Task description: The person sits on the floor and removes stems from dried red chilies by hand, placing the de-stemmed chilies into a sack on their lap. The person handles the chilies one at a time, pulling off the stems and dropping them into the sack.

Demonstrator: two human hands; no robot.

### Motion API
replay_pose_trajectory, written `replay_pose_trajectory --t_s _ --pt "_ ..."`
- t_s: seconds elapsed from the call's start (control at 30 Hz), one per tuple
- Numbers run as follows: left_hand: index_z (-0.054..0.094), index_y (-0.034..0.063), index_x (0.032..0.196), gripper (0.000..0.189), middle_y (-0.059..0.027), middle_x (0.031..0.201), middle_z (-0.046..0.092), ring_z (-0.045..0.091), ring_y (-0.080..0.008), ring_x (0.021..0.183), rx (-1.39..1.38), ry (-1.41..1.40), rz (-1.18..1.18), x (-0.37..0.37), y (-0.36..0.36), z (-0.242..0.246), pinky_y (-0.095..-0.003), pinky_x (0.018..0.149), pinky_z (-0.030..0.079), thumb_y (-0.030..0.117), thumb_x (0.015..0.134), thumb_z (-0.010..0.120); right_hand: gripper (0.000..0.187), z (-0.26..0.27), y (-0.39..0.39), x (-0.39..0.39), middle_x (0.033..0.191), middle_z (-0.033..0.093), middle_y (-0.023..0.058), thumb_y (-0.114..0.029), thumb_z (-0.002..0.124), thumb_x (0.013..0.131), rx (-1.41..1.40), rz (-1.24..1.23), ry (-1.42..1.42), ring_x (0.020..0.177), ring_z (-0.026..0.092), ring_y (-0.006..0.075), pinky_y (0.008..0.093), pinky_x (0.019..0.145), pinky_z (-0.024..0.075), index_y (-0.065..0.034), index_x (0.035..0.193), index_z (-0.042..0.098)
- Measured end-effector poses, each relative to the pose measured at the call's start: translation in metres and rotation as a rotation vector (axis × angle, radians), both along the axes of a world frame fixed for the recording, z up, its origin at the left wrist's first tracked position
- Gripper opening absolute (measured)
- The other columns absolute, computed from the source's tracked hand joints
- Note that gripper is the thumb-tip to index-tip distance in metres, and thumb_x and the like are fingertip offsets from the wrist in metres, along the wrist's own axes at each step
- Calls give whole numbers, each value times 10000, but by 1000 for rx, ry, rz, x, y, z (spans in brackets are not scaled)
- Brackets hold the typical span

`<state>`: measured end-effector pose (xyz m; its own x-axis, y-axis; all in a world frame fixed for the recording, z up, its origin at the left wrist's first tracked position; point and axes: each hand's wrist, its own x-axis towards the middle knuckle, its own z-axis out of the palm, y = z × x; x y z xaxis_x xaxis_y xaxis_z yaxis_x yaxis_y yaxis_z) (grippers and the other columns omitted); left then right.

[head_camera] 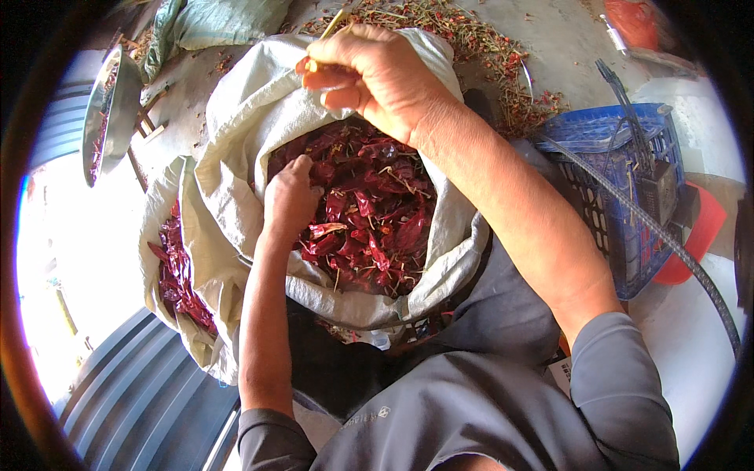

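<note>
A white woven sack (230, 123) with its rim rolled down stands before me, filled with dried red chili peppers (377, 235). My left hand (291, 194) reaches inside the sack's left edge, on or just over the peppers; its fingertips are partly hidden, so its hold cannot be told. Above the far rim is my right hand (365, 70), its fingers curled, with a thin pale stalk (334, 23) rising at the fingertips. What else lies within those fingers is unclear.
Another sack (206, 265) of red chilies leans at the left. Farther left is a metal bowl (121, 118). Stems and chili scraps (483, 47) litter the floor beyond. At the right, a blue plastic crate (624, 206) stands behind a dark braided cable (660, 229).
</note>
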<state>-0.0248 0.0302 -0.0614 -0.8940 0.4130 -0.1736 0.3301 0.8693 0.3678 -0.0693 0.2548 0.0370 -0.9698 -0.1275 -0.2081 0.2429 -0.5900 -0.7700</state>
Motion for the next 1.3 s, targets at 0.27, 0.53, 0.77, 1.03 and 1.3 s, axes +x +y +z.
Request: replay_pose_trajectory --t_s 0.27,0.53,0.77,1.03,1.3 --pt "610 -4 1211 449 -183 1012 703 678 -281 945 187 -133 312 -4 -7 19 -392 856 523 153 822 769 178 -6 3 0 949 682 49 -208 568 926 355 190 32 843 670 123 237 635 522 -68 1005 646" --pt "632 20 1166 295 -25 924 673 623 -110 782 1143 -525 581 2 -18 48 -264 752 533 49 880 700 403 -28 -15 6 611 528 -22 -364 706 929 946 333 310 518 487 77 293 505 418 -54 698 593" --pt "646 24 1152 261 -9 904 673 595 -86 736 1253 -604 629 6 -15 58 -244 710 505 46 894 683 421 -37 -34 17 797 696 175 -425 746 844 911 431 358 718 670 290 411 719 520 -12 897 690" --pt "627 19 1175 270 -60 1021 693 665 -147 903 1293 -633 666 11 -11 61 -296 837 550 11 905 640 209 -40 -42 20 747 672 198 -217 638 862 892 303 367 716 680 348 444 702 523 -18 799 652" --pt "614 35 1080 184 -85 962 665 654 -185 864 1502 -654 706 7 -26 50 -361 827 576 70 907 663 283 -48 -37 11 589 516 -26 -246 607 961 885 259 291 513 509 72 279 496 437 -58 752 566"
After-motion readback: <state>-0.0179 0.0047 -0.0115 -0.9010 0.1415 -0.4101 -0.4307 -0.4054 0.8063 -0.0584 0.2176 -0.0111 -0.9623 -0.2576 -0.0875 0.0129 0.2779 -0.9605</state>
